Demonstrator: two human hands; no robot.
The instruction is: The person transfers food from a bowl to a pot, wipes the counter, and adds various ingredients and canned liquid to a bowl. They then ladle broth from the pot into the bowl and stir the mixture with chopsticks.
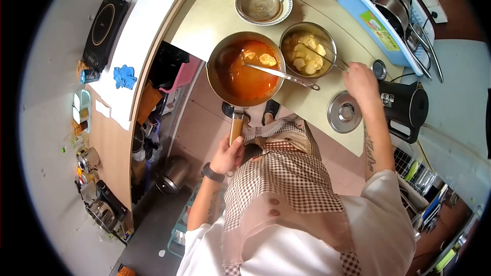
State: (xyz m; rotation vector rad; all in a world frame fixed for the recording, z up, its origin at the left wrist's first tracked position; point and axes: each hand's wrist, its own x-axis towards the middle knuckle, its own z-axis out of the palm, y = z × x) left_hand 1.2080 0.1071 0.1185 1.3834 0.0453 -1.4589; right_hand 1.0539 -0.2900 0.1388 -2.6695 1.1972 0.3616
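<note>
My left hand (228, 156) is closed round the wooden handle (236, 127) of a large pot (210, 74). Red-orange soup fills this pot, with a few pale yellow pieces and a metal ladle (276, 72) resting in it. To its right stands a smaller metal pot (333, 46) holding several pale yellow lumps in cloudy liquid. Thin metal tongs or a similar utensil (335, 65) reach into that pot, and my right hand (360, 83) is closed on their end. A round metal lid (343, 112) lies just below my right hand.
Behind the pots, a strainer (260, 5) sits over a patterned bowl (239, 10). A black kettle (406, 107) stands at the right, near a blue basket (353, 1) of utensils. The left shelf bears a black hot plate (104, 30) and a blue cloth (125, 76).
</note>
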